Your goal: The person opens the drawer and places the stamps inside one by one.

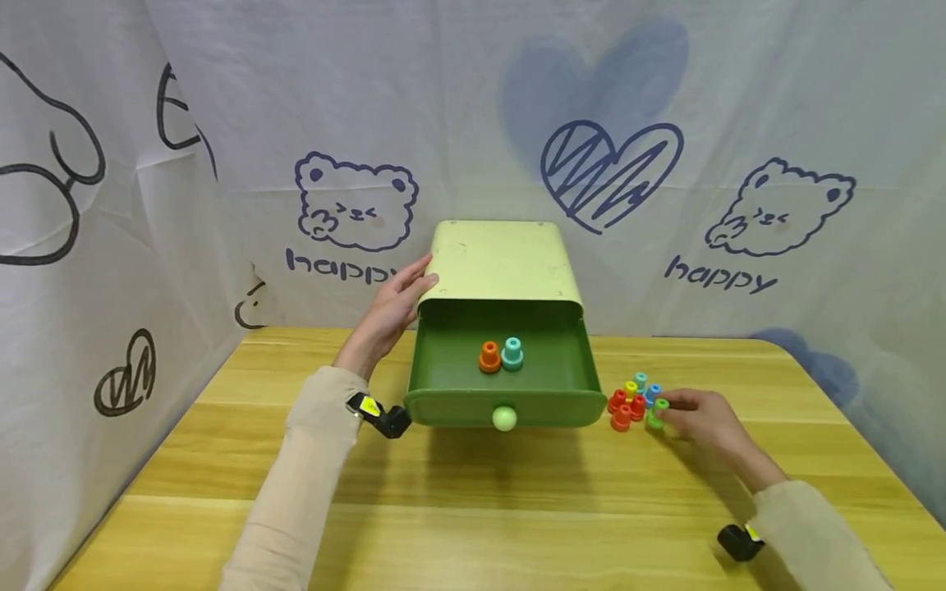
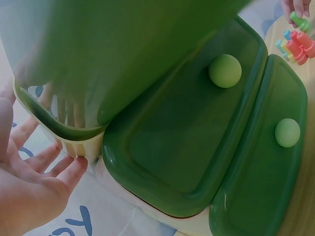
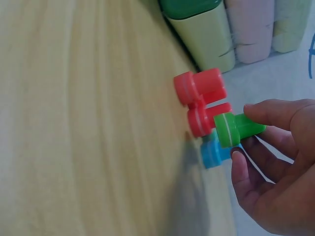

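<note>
So the setup is a wooden table (image 1: 458, 533) with light yellowish planks and long grain streaks, pushed up near a white sheet (image 1: 473, 123) that covers the back and left of the room. The sheet's creased, printed with blue line-drawn bears (image 1: 357, 201), scribbled hearts (image 1: 612, 174) and "happy" lettering (image 1: 720, 275), kinda cute. Near the back edge of the table stands a cabinet (image 1: 502, 258) with a pale yellow-green top and its dark green top drawer (image 1: 505, 316) pulled out; an orange peg (image 1: 489, 359) and a teal peg (image 1: 512, 355) stand side by side in there. The left hand (image 1: 384, 316) rests against the cabinet's side, fingers fairly straight and spread. The right hand (image 1: 702, 419) pinches a green peg (image 3: 228, 130) between thumb and fingers, right by a tight bunch of pegs (image 1: 637, 407) (red, yellow, blue, teal) on the wood to the right of the drawer.
</note>
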Demonstrator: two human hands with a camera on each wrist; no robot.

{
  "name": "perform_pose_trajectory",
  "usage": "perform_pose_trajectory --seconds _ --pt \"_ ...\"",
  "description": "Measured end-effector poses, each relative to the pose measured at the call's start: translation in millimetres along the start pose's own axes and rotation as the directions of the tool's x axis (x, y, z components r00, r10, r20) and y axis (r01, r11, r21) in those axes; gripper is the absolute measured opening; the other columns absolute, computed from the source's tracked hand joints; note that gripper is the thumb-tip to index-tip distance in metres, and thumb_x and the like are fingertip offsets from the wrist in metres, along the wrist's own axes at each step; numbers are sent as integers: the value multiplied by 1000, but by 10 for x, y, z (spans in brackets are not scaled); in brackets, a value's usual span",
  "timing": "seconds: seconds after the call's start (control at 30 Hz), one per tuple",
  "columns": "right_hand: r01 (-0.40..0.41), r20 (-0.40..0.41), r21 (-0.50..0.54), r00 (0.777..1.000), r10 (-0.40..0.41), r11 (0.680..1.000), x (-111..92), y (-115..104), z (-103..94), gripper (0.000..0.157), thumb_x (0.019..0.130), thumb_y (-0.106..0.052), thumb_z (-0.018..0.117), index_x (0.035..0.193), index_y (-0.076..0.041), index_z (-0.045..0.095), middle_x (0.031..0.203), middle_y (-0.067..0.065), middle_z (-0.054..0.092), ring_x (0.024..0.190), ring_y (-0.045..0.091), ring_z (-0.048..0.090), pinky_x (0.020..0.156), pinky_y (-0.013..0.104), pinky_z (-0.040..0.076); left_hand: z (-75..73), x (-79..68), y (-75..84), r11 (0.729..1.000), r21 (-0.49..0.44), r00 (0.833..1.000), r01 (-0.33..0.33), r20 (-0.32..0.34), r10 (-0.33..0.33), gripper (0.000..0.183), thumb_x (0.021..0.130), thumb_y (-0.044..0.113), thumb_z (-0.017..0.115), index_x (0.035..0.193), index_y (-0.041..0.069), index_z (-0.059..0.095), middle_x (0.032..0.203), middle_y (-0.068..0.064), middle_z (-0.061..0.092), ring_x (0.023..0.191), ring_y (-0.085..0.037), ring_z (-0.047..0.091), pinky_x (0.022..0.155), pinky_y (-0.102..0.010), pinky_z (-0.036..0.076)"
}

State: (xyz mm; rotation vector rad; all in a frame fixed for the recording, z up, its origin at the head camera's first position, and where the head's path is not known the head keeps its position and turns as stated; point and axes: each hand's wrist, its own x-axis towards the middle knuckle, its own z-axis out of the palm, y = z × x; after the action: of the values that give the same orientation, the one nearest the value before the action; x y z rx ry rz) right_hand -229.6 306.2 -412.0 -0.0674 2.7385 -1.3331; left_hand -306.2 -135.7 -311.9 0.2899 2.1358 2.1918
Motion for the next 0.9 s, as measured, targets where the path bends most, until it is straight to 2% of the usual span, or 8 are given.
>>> perform_pose_trajectory --seconds 0.07,0.13,0.2,0.27,0.3,0.37,0.6,0.9 --pt "3 -7 -7 1000 -3 1000 0 -47 -18 45 93 -18 65 125 13 56 114 26 63 84 20 62 67 31 55 -2 5 4 1000 9 1000 3 0 -3 58 99 27 55 152 22 32 156 -4 28 65 3 38 54 -13 33" --pt "15 -14 -14 1000 -16 1000 5 -92 -42 46 92 -18 66 124 14 57 113 25 64 85 19 62 68 32 55 -2 10 8 1000 19 1000 6 -4 -6 58 99 28 55 152 23 32 156 -4 28 71 0 37 57 -14 33" --pt "19 -15 -12 1000 -19 1000 3 -137 -53 45 92 -19 66 123 13 57 114 25 64 90 20 62 73 34 56 0 9 13 1000 25 1000 13 0 -13 58 99 29 55 152 24 32 157 -4 26 97 0 46 74 -15 41" --pt "25 -1 -5 1000 -25 1000 -3 -182 -62 45 93 -19 65 125 12 57 116 24 63 95 24 62 78 39 55 4 8 12 1000 17 1000 17 0 -17 58 99 28 55 152 24 32 157 -4 25 112 -10 47 91 -22 43" --pt "31 6 -5 1000 -31 1000 -7 -204 -67 45 93 -19 65 125 12 57 117 24 63 98 26 61 81 42 54 6 5 12 1000 15 1000 18 3 -18 58 99 28 55 152 24 32 158 -4 23 122 -13 44 102 -29 39" --pt "35 19 2 999 -35 999 -13 -253 -69 45 94 -19 64 127 11 56 119 23 62 102 29 60 87 47 52 8 3 9 1000 -2 1000 18 8 -18 58 99 27 55 153 22 31 159 -5 20 142 -20 23 113 -41 26" --pt "70 46 -6 997 -70 998 -3 -397 -113 47 94 -24 65 128 8 57 116 18 65 100 25 61 91 51 48 -1 8 -1 1000 -10 1000 14 6 -14 58 100 27 54 153 22 31 158 -7 22 143 -25 21 114 -45 22" --pt "92 60 -30 994 -90 995 -27 -613 -148 45 94 -23 65 127 7 58 118 20 63 104 31 59 92 51 47 4 -4 5 1000 -1 1000 9 10 -9 58 100 27 54 153 22 31 158 -6 23 143 -25 21 114 -48 20"
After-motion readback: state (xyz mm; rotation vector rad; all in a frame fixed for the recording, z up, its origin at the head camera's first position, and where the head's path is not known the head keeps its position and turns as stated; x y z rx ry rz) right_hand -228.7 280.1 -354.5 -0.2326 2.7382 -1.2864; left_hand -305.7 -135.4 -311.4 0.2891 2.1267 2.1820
